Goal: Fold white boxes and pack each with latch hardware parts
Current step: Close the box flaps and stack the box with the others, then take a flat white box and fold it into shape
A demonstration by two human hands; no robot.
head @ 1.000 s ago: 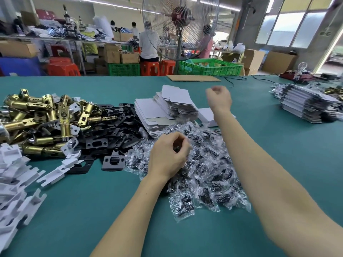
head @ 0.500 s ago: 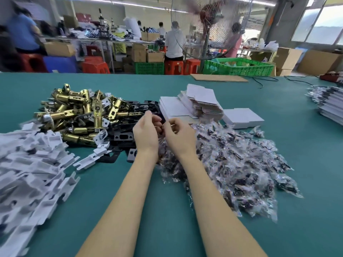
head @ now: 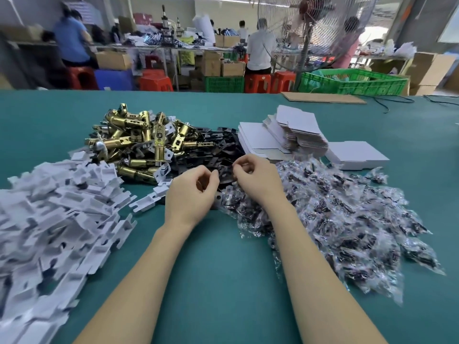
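My left hand (head: pixel 191 194) and my right hand (head: pixel 257 183) hover close together, fingers curled, over a heap of black plates (head: pixel 218 145). One black plate (head: pixel 225 176) lies between them, and the fingertips of both hands pinch its edges. Brass latch bolts (head: pixel 139 142) are piled behind my left hand. Stacked flat white box blanks (head: pixel 293 130) sit at the back, with one folded white box (head: pixel 355 155) beside them. Clear bags of screws (head: pixel 347 214) spread under and to the right of my right forearm.
A big heap of white card inserts (head: pixel 49 207) fills the left side of the green table (head: pixel 218 269). A cardboard sheet (head: pixel 323 98) and a cable lie at the far edge. A standing fan (head: pixel 313 31), crates, stools and people are beyond.
My right hand came back from the white boxes to join the left over the black plates. The two hands have now drawn slightly apart. The view shifted left.
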